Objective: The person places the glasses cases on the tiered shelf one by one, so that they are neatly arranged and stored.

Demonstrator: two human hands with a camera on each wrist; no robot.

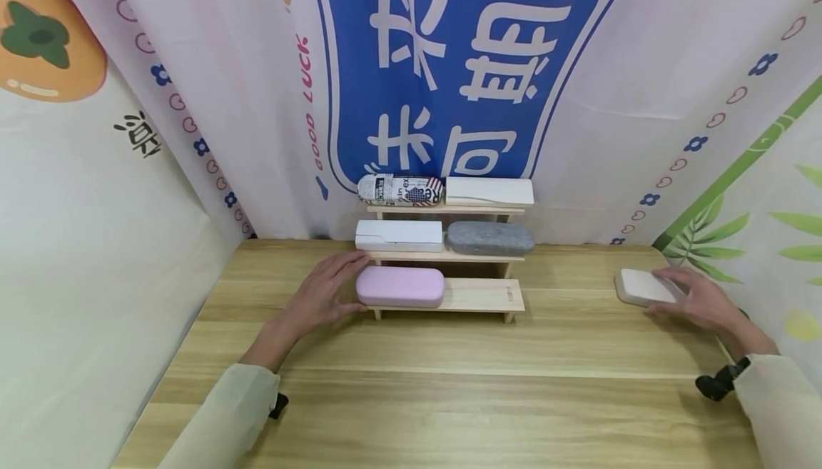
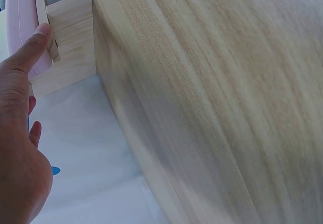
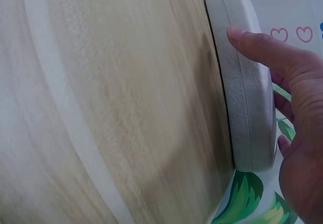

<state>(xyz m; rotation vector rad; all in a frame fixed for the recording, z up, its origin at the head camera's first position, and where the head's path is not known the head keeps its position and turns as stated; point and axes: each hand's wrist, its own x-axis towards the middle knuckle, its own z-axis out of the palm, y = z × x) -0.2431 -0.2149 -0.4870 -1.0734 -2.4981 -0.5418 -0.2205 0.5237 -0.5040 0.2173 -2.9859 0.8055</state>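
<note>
A stepped wooden display rack (image 1: 483,295) stands at the back of the table. At its left end my left hand (image 1: 323,289) holds the rack, thumb against the lowest board's front edge by the pink glasses case (image 1: 399,287); fingers reach back toward the middle step. In the left wrist view, the left hand's thumb (image 2: 31,51) lies along the pink case and board edge; the other fingers are partly hidden. At the table's right side my right hand (image 1: 701,301) grips a white glasses case (image 1: 645,287), thumb on its near side, other fingers behind it (image 3: 247,98).
The middle step holds a white case (image 1: 398,235) and a grey felt case (image 1: 490,238). On top lie a printed case (image 1: 399,190) and a cream case (image 1: 489,191). A printed curtain (image 1: 578,133) hangs behind the wooden table (image 1: 449,397).
</note>
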